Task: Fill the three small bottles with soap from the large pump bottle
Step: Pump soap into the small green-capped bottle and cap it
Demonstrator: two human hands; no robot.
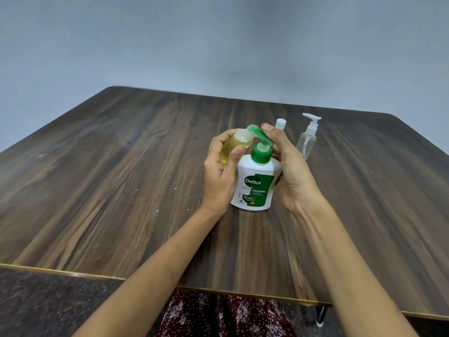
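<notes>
Floral cloth [226,317] shows under the bench [121,178] edge. Beyond the pump bottle [255,186] stand a capped bottle [280,123] and clear dispenser [307,139]. Left hand [220,171] grips a tilted small bottle [234,144] at the spout; right hand [289,166] presses the pump head [336,139].

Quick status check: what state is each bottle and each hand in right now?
Large pump bottle: upright on table, spout at the held bottle's mouth.
Held small bottle: uncapped, tilted, mostly full of yellow soap.
Clear pump bottle: upright, capped, looks empty.
White-capped bottle: capped, mostly hidden.
Left hand: grips held small bottle.
Right hand: on pump head.
</notes>
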